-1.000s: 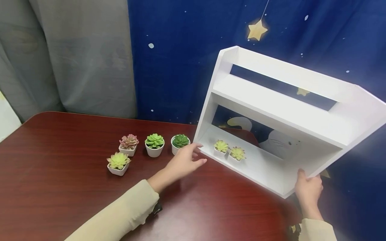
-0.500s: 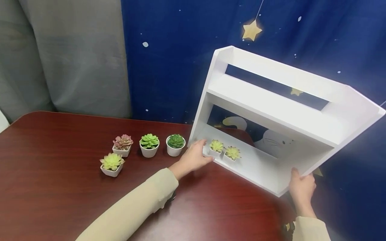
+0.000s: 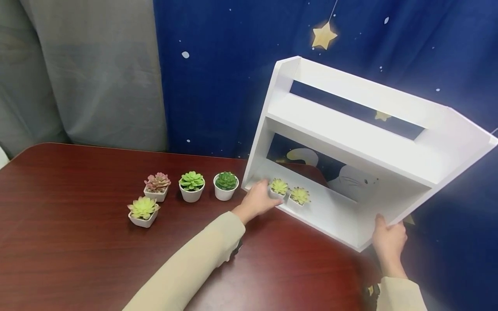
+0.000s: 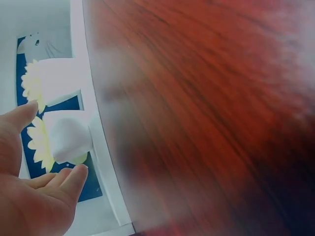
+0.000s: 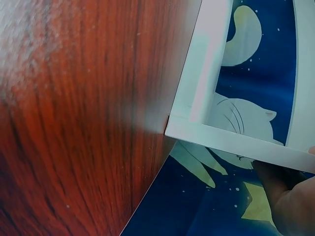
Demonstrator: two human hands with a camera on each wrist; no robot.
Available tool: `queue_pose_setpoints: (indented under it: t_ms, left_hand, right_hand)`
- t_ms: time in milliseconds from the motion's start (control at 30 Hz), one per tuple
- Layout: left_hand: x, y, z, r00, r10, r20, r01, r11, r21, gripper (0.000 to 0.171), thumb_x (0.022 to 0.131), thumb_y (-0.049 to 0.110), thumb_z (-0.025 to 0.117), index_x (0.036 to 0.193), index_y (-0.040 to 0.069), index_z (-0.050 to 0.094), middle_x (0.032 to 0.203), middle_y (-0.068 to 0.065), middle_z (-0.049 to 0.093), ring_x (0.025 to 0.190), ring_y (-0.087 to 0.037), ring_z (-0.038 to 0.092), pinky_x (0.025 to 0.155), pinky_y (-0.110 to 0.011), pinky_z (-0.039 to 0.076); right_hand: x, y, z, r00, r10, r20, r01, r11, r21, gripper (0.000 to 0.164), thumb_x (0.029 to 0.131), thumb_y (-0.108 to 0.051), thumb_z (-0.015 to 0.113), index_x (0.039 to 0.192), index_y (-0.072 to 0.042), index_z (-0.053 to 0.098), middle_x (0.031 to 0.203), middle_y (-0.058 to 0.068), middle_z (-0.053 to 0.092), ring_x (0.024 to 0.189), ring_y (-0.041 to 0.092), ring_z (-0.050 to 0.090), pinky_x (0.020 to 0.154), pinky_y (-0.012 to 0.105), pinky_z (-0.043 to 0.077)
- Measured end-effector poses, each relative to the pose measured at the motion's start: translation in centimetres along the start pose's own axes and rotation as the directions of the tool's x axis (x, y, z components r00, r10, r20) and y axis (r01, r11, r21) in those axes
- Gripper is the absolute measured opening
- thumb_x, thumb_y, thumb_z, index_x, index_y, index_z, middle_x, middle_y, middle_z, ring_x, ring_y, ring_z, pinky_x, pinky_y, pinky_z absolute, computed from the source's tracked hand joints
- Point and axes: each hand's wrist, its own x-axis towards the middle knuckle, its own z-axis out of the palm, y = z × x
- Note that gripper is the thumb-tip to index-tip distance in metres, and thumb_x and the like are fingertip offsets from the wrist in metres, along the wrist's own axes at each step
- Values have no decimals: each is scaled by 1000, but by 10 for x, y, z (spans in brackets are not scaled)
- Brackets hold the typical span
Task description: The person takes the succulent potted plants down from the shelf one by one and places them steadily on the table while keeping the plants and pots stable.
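A white two-tier shelf (image 3: 334, 216) stands angled at the right of the table, with two small yellow-green succulents in white pots on its lower board. My left hand (image 3: 258, 201) reaches onto that board beside the left succulent (image 3: 279, 186). In the left wrist view, thumb and fingers lie spread on either side of its white pot (image 4: 69, 135), fingertips right at the pot. The second succulent (image 3: 299, 196) sits just to the right. My right hand (image 3: 389, 242) grips the shelf's right side panel low down, thumb on the inner face and fingers outside.
Left of the shelf on the dark red table (image 3: 78, 250) stand a dark green succulent (image 3: 225, 185), a bright green one (image 3: 192, 185), a reddish one (image 3: 157, 185) and a yellow-green one (image 3: 143, 211). Behind hang a blue starry curtain (image 3: 210, 86) and a grey curtain (image 3: 101, 77).
My left hand has moved right, from the shelf's left front edge in to the left succulent. My right hand keeps its grip on the side panel. The head view has shifted slightly.
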Motion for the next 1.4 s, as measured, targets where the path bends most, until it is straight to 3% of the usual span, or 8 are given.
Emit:
queue_pose_setpoints:
  t_ms: [300,833,1033,1267,1400]
  left_hand:
    - [8,5,16,999,-35,0,35,998,-48,84,82,34,83,146,-2,44,139,-18,60,128,-31,59,111,-43,48]
    - [13,4,24,993,-82,-84,77,995,-60,71,82,24,82,140,-2,51,133,-18,63,123,-30,62,107,-43,51]
    - [14,8,24,988,-129,-84,127,991,-31,80,80,34,85,143,0,48,136,-16,63,124,-29,63,105,-44,52]
    - [12,14,25,986,-134,-104,139,990,39,68,84,36,79,136,-1,52,125,-17,67,115,-29,68,97,-43,56]
    - [10,15,22,985,-118,-126,123,992,26,60,82,32,81,127,-1,57,116,-15,69,105,-27,69,92,-41,58]
  right_hand:
    - [1,4,0,1000,-11,-29,11,1000,7,55,102,-29,43,139,12,45,129,42,53,125,58,46,109,66,34]
    - [1,2,3,999,-20,-32,21,1000,3,55,103,-29,43,138,13,44,129,44,52,127,60,45,111,66,32]
    - [-1,3,4,999,-22,-24,22,1000,7,56,103,-31,42,139,13,43,127,43,52,123,60,47,108,67,34]
    - [-2,2,3,999,-24,-27,25,1000,17,56,103,-30,41,140,12,42,127,42,53,122,59,49,107,68,36]
    - [-2,2,2,999,-29,-30,30,999,16,56,103,-30,42,139,12,43,127,42,53,123,59,48,107,68,35]
